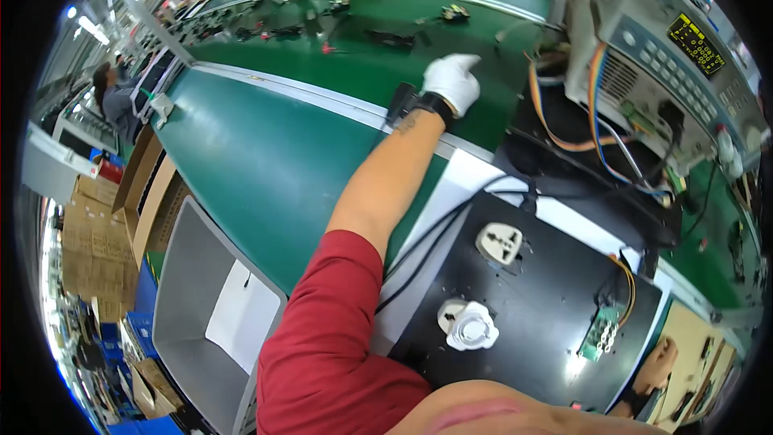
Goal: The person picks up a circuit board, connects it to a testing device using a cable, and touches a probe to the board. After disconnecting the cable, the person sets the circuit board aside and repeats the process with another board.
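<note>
- left hand [452, 80] in a white fabric glove, fingers curled together, holding nothing, over the smooth green conveyor belt [378, 60]
- right hand [656, 366] low at the bench edge; fingers cannot be told
- glossy black test board [531, 306] carries a white square socket [499, 243]; a round ribbed white plug [469, 326]

A left hand [452, 80] in a white glove is stretched out near the top middle of the frame, above the green belt [362, 56]. Its fingers are curled down. Nothing can be seen held in it. A black band is worn at the wrist.
</note>
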A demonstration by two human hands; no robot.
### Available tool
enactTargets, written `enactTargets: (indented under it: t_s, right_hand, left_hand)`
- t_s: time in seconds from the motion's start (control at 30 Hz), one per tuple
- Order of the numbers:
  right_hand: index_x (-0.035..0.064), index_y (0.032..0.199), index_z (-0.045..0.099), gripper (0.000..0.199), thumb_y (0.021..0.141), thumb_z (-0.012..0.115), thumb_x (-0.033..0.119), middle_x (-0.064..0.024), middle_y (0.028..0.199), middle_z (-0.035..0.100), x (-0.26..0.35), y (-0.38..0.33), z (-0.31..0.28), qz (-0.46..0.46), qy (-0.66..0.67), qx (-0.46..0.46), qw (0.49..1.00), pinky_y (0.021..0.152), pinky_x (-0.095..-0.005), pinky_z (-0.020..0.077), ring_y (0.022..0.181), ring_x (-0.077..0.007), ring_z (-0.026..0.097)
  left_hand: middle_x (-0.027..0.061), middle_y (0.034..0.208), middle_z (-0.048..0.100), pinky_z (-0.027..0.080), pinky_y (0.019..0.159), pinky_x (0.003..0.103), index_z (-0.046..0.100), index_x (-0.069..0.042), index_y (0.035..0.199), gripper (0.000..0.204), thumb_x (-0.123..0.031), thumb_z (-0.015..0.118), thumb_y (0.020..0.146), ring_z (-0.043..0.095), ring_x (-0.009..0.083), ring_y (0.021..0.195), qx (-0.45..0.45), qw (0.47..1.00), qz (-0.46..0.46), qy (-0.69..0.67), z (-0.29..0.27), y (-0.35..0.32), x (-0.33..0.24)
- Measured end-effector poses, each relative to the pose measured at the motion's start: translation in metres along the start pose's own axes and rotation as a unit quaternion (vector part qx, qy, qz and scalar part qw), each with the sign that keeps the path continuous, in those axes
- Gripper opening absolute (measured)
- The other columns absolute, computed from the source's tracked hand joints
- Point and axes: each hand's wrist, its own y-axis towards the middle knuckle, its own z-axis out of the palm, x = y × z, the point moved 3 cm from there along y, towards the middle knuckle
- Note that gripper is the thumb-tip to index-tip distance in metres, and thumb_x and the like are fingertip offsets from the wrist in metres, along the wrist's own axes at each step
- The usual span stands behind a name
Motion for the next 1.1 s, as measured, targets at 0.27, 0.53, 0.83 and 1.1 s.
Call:
enactTargets:
  t_s: [0.27,0.53,0.83,1.1]
  right_hand:
    - [0.0058,0.094,0.061,0.013,0.084,0.058,0.013,-0.0164,0.088,0.061,0.058,-0.024,-0.051,-0.156,-0.014,-0.061,0.986,0.067,-0.0418,0.0471,0.076,-0.0356,0.058]
    - [0.0079,0.074,0.059,0.018,0.078,0.065,0.024,-0.0111,0.066,0.058,0.028,-0.071,-0.153,-0.094,-0.193,-0.123,0.969,0.056,-0.0406,0.0462,0.062,-0.0295,0.059]
    - [-0.001,0.098,0.064,0.037,0.078,0.061,0.03,-0.0242,0.086,0.065,-0.118,0.11,-0.152,0.01,-0.056,-0.093,0.994,0.076,-0.0434,0.05,0.084,-0.0389,0.062]
    - [0.0025,0.119,0.053,0.08,0.061,0.073,0.054,-0.0227,0.11,0.061,-0.242,0.17,-0.038,0.137,-0.143,-0.018,0.98,0.087,-0.0412,0.0481,0.102,-0.0356,0.059]
  left_hand:
    - [0.0083,0.091,0.064,0.049,0.068,0.027,0.052,0.0,0.125,0.043,-0.008,0.051,0.082,0.059,0.0152,0.074,0.029,0.99,0.04,-0.135,-0.016,-0.02,0.003]
    - [0.0204,0.146,0.029,0.025,0.109,0.035,0.025,0.002,0.142,0.078,-0.046,0.056,0.087,0.031,0.0321,0.134,0.175,0.98,-0.092,-0.003,-0.074,-0.056,0.074]
    - [0.0199,0.143,0.035,0.029,0.106,0.033,0.034,0.003,0.137,0.061,-0.023,0.062,0.088,0.036,0.0272,0.131,0.363,0.928,-0.082,0.021,-0.146,-0.158,0.017]
    - [0.0213,0.134,0.044,0.031,0.105,0.036,0.038,0.004,0.134,0.061,-0.02,0.065,0.085,0.044,0.0289,0.124,0.312,0.935,-0.09,0.141,-0.211,-0.222,0.02]
